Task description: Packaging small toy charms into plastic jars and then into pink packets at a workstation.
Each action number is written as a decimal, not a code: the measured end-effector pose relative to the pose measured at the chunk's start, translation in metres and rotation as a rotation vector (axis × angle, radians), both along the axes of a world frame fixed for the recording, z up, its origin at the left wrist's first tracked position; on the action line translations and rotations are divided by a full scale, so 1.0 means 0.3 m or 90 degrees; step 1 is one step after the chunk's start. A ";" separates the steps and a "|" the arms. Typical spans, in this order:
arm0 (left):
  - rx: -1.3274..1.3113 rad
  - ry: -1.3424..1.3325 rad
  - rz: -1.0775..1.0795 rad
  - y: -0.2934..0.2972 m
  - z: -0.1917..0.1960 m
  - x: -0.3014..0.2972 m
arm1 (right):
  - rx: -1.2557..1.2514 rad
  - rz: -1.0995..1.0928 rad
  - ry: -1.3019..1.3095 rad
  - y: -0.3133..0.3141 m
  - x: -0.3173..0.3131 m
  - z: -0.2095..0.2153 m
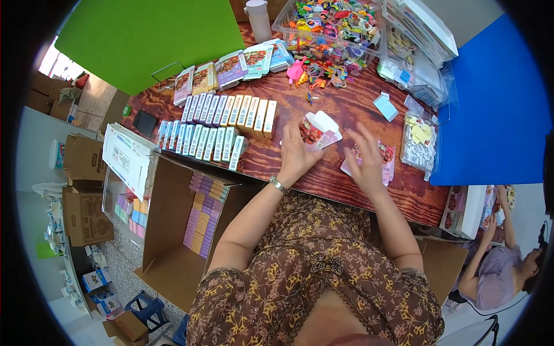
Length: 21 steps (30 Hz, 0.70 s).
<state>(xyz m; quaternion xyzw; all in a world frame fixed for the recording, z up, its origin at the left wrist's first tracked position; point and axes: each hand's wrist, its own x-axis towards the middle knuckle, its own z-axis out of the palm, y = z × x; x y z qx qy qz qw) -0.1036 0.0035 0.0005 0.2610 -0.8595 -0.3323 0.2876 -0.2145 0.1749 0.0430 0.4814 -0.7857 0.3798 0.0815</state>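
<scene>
My left hand is closed around a small pink-and-white carton. White flaps stick out at the carton's far end, and a picture covers part of its face. My right hand hovers just right of it with fingers spread, holding nothing. Beneath and beside that hand lie flat pink cartons, partly hidden by it. Left of my left hand, small boxes stand in two rows, with blue, green, purple and yellow sides.
Flattened coloured cartons lie along the back. A clear bin overflows with colourful small plastic pieces. At right sit a tub of white pieces and a light-blue card stack. An open cardboard box stands below the table's left edge. A co-worker works at far right.
</scene>
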 end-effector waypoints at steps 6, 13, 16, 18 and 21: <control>0.085 0.081 -0.015 0.078 0.067 0.035 | -0.065 0.045 0.106 -0.080 0.055 -0.011; -0.045 0.100 -0.149 0.070 0.092 0.075 | -0.063 0.086 -0.195 -0.030 0.043 0.023; -0.080 0.103 -0.158 0.091 0.114 0.074 | -0.193 0.004 -0.508 -0.046 0.031 0.021; -0.107 0.103 -0.161 0.100 0.118 0.070 | -0.185 0.075 -0.680 -0.038 0.003 -0.053; -0.126 0.111 -0.138 0.101 0.106 0.080 | -0.153 0.084 -0.622 -0.052 0.039 0.022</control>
